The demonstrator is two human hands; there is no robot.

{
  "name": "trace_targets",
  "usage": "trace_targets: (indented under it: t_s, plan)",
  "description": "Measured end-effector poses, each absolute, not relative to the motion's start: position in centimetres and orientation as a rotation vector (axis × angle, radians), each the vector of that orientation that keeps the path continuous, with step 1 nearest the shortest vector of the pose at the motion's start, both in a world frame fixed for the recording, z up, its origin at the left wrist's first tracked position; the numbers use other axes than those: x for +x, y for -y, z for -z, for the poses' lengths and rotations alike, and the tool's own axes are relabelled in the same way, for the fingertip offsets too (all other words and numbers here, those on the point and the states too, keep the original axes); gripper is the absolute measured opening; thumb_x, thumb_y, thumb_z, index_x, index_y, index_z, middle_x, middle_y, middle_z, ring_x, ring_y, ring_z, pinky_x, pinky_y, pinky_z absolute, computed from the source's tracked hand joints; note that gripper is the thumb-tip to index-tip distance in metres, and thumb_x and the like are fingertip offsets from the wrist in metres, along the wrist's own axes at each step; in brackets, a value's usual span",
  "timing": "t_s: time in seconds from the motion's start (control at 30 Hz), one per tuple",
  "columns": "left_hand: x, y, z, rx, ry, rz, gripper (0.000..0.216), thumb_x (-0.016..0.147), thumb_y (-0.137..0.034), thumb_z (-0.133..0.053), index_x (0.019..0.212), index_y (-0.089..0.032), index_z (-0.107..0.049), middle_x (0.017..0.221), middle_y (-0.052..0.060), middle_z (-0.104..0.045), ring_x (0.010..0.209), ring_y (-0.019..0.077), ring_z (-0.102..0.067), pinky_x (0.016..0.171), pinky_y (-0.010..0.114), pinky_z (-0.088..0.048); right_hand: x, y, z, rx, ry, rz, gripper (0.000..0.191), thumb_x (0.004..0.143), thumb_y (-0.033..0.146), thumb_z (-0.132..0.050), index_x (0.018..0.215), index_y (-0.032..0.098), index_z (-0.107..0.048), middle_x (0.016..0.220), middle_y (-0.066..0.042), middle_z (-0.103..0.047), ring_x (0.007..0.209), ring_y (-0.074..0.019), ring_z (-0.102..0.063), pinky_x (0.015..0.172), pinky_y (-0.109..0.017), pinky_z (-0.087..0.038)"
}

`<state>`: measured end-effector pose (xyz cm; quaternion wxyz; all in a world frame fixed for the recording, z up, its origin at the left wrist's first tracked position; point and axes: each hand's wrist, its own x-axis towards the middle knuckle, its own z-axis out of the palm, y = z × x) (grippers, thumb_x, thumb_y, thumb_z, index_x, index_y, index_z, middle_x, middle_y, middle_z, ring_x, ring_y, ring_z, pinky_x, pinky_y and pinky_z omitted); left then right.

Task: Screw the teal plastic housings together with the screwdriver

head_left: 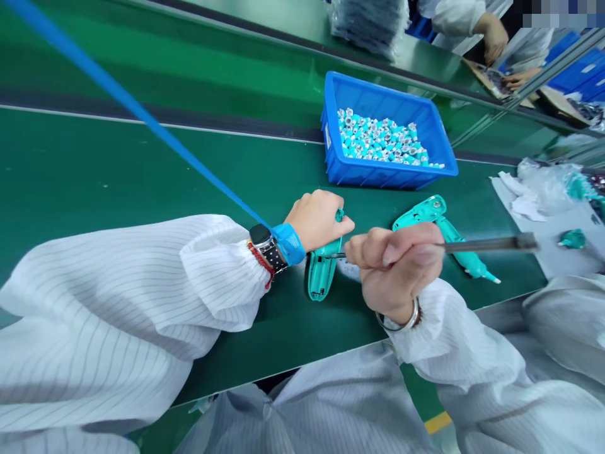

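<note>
My left hand (317,219) is closed around the upper part of an open teal plastic housing half (322,277), pressing it on the green bench. Its ribbed inside faces up, and the hand covers its top end. A small teal piece (339,215) shows by my left thumb and forefinger. In my closed right hand (401,268) are slim metal tweezers (491,244), their back end sticking out to the right. Their thin tip reaches left to the housing; whether it pinches anything is too small to see. Right of it lie more teal housing parts (420,212), one with a white tip.
Behind my hands stands a blue bin (392,173) of small teal-and-white parts. A blue wrist strap (189,154) stretches from my left wrist to the upper left. Plastic bags (543,186) and a teal part (573,238) lie at right. Another person's hands (496,39) work beyond the bench.
</note>
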<state>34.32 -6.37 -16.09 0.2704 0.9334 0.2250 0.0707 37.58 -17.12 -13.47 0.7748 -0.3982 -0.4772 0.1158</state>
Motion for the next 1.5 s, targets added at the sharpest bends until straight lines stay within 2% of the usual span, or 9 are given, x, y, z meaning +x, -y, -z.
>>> trace_targets:
  t_s: [0.13, 0.27, 0.8, 1.03, 1.27, 1.5]
  plan:
    - [34.6, 5.7, 16.0, 2.393, -0.599, -0.234, 0.022, 0.069, -0.035, -0.049, 0.062, -0.017, -0.059, 0.059, 0.003, -0.056, 0.062, 0.017, -0.051, 0.056, 0.029, -0.031, 37.7, 19.0, 12.0, -0.926, 0.81, -0.45, 0.034, 0.092, 0.039, -0.032, 0.062, 0.022, -0.028, 0.048, 0.008, -0.011, 0.033, -0.005, -0.008, 0.032, -0.016, -0.018]
    - [34.7, 5.4, 16.1, 2.323, -0.582, -0.282, 0.021, 0.069, -0.033, -0.05, 0.058, -0.017, -0.057, 0.055, 0.002, -0.052, 0.057, 0.0145, -0.047, 0.056, 0.028, -0.031, 36.6, 20.1, 12.1, -0.846, 0.833, -0.627, 0.035, 0.093, 0.04, -0.03, 0.063, 0.022, -0.027, 0.048, 0.008, -0.011, 0.034, -0.0052, -0.007, 0.032, -0.016, -0.017]
    - [34.7, 6.0, 16.2, 2.403, -0.638, -0.271, 0.022, 0.069, -0.034, -0.049, 0.069, -0.016, -0.062, 0.064, 0.006, -0.057, 0.067, 0.0212, -0.056, 0.06, 0.03, -0.036, 35.4, 19.5, 13.2, -0.799, 0.813, -0.631, 0.033, 0.091, 0.037, -0.037, 0.062, 0.022, -0.034, 0.048, 0.008, -0.014, 0.033, -0.0055, -0.013, 0.032, -0.017, -0.015]
    - [34.9, 5.5, 16.0, 2.35, -0.589, -0.23, 0.02, 0.068, -0.033, -0.052, 0.064, -0.016, -0.06, 0.061, 0.004, -0.056, 0.063, 0.0179, -0.051, 0.06, 0.029, -0.035, 35.0, 19.3, 13.5, -0.912, 0.973, -0.483, 0.027, 0.091, 0.033, -0.039, 0.066, 0.022, -0.038, 0.049, 0.009, -0.02, 0.034, -0.003, -0.012, 0.032, -0.016, -0.019]
    - [34.8, 5.2, 16.0, 2.32, -0.472, -0.191, 0.017, 0.068, -0.031, -0.052, 0.059, -0.017, -0.056, 0.057, 0.0, -0.052, 0.057, 0.0134, -0.045, 0.055, 0.027, -0.03, 35.1, 19.6, 14.4, -0.892, 1.103, -0.523, 0.024, 0.092, 0.032, -0.035, 0.072, 0.022, -0.043, 0.051, 0.008, -0.024, 0.036, -0.0033, -0.015, 0.033, -0.015, -0.021]
    - [34.9, 5.0, 16.4, 2.294, -0.464, -0.21, 0.018, 0.067, -0.033, -0.053, 0.057, -0.017, -0.054, 0.056, -0.001, -0.054, 0.056, 0.0129, -0.046, 0.054, 0.026, -0.03, 36.9, 19.4, 13.2, -0.84, 0.757, -0.708, 0.035, 0.093, 0.042, -0.03, 0.065, 0.022, -0.035, 0.049, 0.009, -0.012, 0.034, -0.0037, -0.008, 0.032, -0.013, -0.016]
